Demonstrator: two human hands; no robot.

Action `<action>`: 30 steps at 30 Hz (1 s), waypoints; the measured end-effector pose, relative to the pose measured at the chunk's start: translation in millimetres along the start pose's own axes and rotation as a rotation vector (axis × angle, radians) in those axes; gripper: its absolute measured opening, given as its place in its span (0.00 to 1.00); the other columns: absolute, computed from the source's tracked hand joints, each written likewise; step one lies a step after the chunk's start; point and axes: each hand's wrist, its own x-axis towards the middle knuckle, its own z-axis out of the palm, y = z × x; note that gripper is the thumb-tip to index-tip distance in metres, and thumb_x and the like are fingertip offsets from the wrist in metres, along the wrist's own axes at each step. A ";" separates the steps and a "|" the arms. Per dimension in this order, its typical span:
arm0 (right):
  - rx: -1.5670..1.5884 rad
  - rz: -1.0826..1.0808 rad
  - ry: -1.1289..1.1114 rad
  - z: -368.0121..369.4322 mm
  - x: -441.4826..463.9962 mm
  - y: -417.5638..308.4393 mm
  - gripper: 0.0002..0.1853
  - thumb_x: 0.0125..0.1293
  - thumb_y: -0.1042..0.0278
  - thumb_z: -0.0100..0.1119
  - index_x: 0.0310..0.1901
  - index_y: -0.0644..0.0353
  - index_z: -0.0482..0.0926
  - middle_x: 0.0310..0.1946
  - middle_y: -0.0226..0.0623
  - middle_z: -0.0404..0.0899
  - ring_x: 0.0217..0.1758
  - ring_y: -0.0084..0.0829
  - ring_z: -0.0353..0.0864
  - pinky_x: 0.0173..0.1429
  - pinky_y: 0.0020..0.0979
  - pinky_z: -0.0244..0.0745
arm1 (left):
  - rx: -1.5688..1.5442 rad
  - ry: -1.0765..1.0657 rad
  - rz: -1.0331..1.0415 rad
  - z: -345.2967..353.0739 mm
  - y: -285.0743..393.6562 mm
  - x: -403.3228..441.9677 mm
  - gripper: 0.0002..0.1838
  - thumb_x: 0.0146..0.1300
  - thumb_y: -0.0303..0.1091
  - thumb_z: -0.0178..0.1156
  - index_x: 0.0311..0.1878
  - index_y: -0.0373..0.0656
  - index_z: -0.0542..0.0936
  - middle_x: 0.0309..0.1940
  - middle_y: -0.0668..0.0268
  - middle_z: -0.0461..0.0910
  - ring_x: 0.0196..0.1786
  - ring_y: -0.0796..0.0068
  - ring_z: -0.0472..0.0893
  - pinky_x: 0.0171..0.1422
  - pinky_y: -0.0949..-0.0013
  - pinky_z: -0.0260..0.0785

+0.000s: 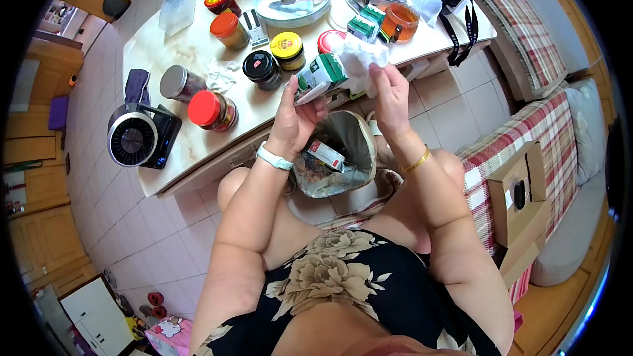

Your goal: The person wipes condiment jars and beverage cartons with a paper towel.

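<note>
A small green and white drink carton (328, 71) is gripped in my left hand (294, 124), tilted, just past the table's near edge. My right hand (392, 95) pinches a crumpled white tissue (361, 56) between thumb and fingers, beside the carton. Below both hands, between my knees, stands a lined trash bin (361, 175). Inside it lies a red and white box (326, 156) among other waste. Two more green and white cartons (362, 28) stand on the table beyond the tissue, close to a red-lidded jar (331, 41) that is partly covered.
On the marble-look table (155, 59) are several lidded jars, including a black-lidded jar (262, 69), a blue-rimmed bowl (292, 0), a glass cup of amber liquid (399, 22) and a small fan (134, 135). At right, an open cardboard box (517, 194) rests on the plaid seat.
</note>
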 end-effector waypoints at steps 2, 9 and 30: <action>0.039 -0.020 -0.057 8.3 -3.3 -6.1 0.17 0.81 0.65 0.52 0.60 0.70 0.80 0.53 0.32 0.82 0.54 0.20 0.77 0.61 0.25 0.72 | -0.012 0.027 -0.038 3.0 0.4 -1.0 0.22 0.75 0.57 0.55 0.52 0.47 0.81 0.38 0.70 0.84 0.34 0.77 0.78 0.38 0.71 0.70; 0.052 0.044 -0.302 10.4 1.5 -17.3 0.17 0.74 0.72 0.58 0.61 0.66 0.81 0.56 0.35 0.81 0.61 0.25 0.77 0.68 0.29 0.70 | 0.013 0.042 -0.090 -0.6 -6.9 0.5 0.23 0.75 0.58 0.54 0.54 0.48 0.81 0.38 0.71 0.84 0.34 0.80 0.78 0.42 0.72 0.75; -0.219 -0.234 -0.143 19.0 -4.7 12.3 0.19 0.80 0.63 0.49 0.61 0.67 0.78 0.55 0.37 0.78 0.54 0.25 0.77 0.62 0.28 0.71 | -0.023 -0.079 -0.321 -13.9 -17.1 3.2 0.33 0.77 0.65 0.45 0.62 0.44 0.77 0.45 0.63 0.85 0.39 0.77 0.81 0.44 0.69 0.77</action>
